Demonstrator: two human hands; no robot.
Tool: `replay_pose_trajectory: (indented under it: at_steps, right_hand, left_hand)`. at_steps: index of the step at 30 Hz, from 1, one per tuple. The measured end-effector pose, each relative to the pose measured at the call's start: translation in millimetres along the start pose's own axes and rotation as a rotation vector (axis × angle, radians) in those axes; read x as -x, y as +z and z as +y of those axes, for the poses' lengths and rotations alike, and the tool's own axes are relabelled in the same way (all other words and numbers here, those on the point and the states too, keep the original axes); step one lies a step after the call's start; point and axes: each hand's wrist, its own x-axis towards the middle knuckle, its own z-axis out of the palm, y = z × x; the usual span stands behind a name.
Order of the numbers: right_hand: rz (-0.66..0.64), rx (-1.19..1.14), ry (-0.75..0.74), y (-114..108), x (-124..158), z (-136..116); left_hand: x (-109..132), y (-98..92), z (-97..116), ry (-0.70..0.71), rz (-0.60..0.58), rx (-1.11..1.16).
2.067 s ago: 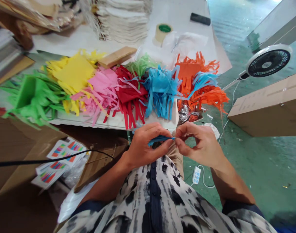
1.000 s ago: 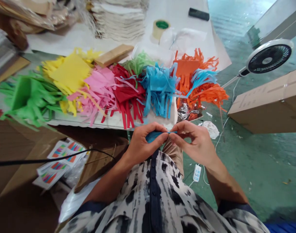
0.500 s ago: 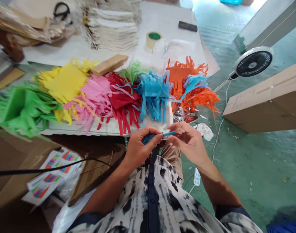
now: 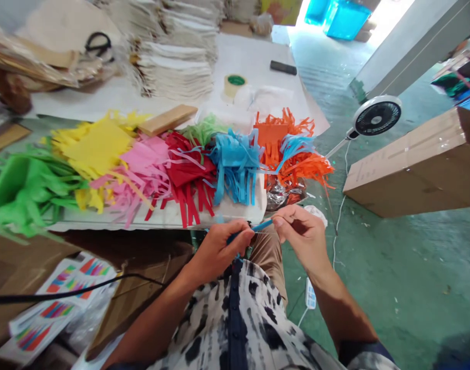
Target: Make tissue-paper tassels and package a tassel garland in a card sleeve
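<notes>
A narrow blue strip of tissue paper (image 4: 262, 225) stretches between my two hands, just off the table's front edge. My left hand (image 4: 225, 244) is closed round its left part, where more blue paper shows under the fingers. The strip's right end is pinched between the thumb and fingers of my right hand (image 4: 299, 228). Beyond my hands lies a row of fringed tissue paper bundles: blue (image 4: 237, 159), red (image 4: 188, 172), pink (image 4: 146, 162), yellow (image 4: 94, 146), green (image 4: 30, 182) and orange (image 4: 275, 134), with some blue strips (image 4: 296, 148) lying on the orange.
A tape roll (image 4: 235, 87), a dark bar (image 4: 283, 67), white string stacks (image 4: 176, 67) and black scissors (image 4: 98, 45) lie farther back. A fan (image 4: 378, 118) and a cardboard box (image 4: 408, 167) stand at right. Printed sheets (image 4: 55, 303) sit in an open box below left.
My right thumb and fingers have closed on the strip's end, and more of the strip shows between my hands. The view has tilted up, so the table sits lower.
</notes>
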Motion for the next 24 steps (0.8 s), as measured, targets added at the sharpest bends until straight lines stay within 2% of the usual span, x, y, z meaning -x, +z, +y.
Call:
replay_pose_trajectory:
  at_steps: [4,6,8,10,12,14,16,18,21,22,24]
  right_hand:
    - [-0.161,-0.027,0.009,9,-3,5]
    - [-0.124,-0.064,0.035,2,-15,4]
    - [0.014,-0.135,0.05,-16,-39,1]
    - [0.234,-0.146,-0.045,-41,-72,-5]
    - [0.537,-0.072,-0.299,-66,-108,-10]
    - [0.719,0.15,-0.53,-84,-139,-9]
    - [0.669,0.493,-0.635,-93,-161,0]
    - [0.471,0.797,-0.648,-94,-174,16]
    - [0.186,1.043,-0.566,-83,-179,41]
    - [0.133,1.115,-0.524,-77,-178,46]
    - [0.108,1.244,-0.477,-62,-175,48]
  left_hand:
    - [-7,7.2,-5,-0.047,-0.001,0.164]
    - [-13,10.7,-8,-0.048,-0.018,0.164]
    - [-19,12.6,-12,-0.069,-0.028,0.129]
    - [-23,12.4,-17,-0.082,-0.014,0.089]
    - [-24,9.8,-22,-0.086,0.012,0.052]
    - [-26,5.3,-25,-0.075,0.048,0.007]
    - [-28,-1.0,-25,-0.042,0.094,-0.054]
    - [-32,-8.2,-23,0.005,0.153,-0.134]
    - [-37,-19.9,-22,0.05,0.235,-0.267]
    - [-38,-24.0,-23,0.059,0.26,-0.309]
    - [-38,-33.2,-29,0.086,0.332,-0.409]
